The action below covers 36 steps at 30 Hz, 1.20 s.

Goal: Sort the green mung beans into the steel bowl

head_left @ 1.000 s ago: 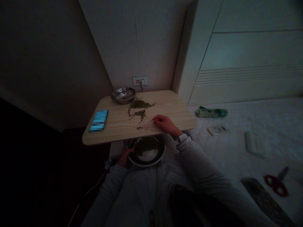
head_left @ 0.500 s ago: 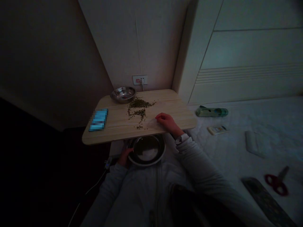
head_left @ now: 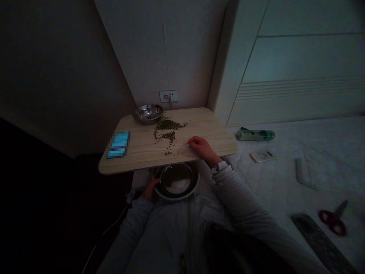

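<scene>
Small dark-green beans or seeds (head_left: 169, 125) lie scattered over the middle of a light wooden table (head_left: 137, 154). My right hand (head_left: 199, 146) rests on the table's near right part, to the right of the beans. Its fingers are curled together; whether something small or clear is between them cannot be made out. Below the table's near edge, over my lap, is a metal bowl (head_left: 176, 197) with a shiny, dim inside. My left hand (head_left: 150, 190) grips this bowl at its left rim, fingers partly hidden. A second steel bowl (head_left: 148, 114) stands at the table's back left.
A lit phone (head_left: 119, 144) lies on the table's left side. On the white bed to the right are a green-tinted bottle (head_left: 255, 135), a pale phone-like device (head_left: 262, 156), red-handled scissors (head_left: 333, 220) and a dark long case (head_left: 319, 239). A plugged socket (head_left: 168, 96) is behind the table.
Hardly anything differs. Both hands keep their places, and the beans and bowls look the same.
</scene>
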Each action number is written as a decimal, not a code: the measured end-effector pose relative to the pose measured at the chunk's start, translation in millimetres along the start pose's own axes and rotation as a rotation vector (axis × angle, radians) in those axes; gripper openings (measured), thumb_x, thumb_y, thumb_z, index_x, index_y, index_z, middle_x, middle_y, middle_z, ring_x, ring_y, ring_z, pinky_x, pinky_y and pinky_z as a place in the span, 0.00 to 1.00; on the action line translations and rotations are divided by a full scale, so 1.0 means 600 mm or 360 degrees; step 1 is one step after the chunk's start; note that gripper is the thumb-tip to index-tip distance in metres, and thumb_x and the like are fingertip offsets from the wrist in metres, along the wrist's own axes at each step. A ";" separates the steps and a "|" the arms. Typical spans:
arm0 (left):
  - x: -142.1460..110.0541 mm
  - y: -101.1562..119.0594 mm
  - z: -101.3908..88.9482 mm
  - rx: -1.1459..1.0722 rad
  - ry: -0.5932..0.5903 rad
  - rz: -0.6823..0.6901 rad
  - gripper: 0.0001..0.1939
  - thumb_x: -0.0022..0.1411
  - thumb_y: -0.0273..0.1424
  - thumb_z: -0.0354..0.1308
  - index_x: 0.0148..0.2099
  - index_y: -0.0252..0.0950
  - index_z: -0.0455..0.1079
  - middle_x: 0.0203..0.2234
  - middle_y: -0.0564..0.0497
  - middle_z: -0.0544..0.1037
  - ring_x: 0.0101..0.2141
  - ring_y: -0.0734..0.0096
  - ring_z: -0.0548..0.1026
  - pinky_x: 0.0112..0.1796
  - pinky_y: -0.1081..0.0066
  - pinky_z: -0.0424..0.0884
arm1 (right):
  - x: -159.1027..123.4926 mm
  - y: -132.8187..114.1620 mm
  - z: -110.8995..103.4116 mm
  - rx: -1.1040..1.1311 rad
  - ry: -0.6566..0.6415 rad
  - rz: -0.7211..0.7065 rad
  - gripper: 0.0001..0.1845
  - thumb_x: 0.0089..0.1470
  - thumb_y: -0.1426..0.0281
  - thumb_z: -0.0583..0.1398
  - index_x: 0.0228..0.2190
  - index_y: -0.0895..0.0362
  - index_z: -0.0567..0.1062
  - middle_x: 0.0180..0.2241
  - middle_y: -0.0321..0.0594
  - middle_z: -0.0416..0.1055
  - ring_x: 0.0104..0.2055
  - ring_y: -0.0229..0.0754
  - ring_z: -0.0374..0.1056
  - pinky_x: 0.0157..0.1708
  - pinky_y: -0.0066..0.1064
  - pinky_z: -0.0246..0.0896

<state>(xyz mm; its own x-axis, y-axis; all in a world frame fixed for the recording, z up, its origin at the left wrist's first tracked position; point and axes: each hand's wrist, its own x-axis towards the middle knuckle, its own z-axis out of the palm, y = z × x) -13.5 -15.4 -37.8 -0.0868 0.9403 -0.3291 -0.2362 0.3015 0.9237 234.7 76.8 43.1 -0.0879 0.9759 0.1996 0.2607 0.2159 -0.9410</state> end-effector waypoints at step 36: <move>-0.005 0.011 0.011 -0.0042 -0.0045 -0.0036 0.04 0.35 0.30 0.61 0.20 0.41 0.69 0.19 0.51 0.76 0.38 0.55 0.73 0.39 0.62 0.68 | -0.004 -0.005 -0.001 -0.0034 -0.0125 -0.0015 0.09 0.40 0.70 0.54 0.25 0.59 0.71 0.22 0.33 0.67 0.25 0.34 0.60 0.27 0.25 0.53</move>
<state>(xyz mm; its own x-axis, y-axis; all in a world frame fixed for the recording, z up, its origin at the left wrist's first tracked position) -8.5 -15.3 -29.3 -0.0535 0.9374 -0.3440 -0.2635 0.3190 0.9104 235.0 73.7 45.6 -0.1657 0.9685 0.1857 0.2801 0.2267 -0.9328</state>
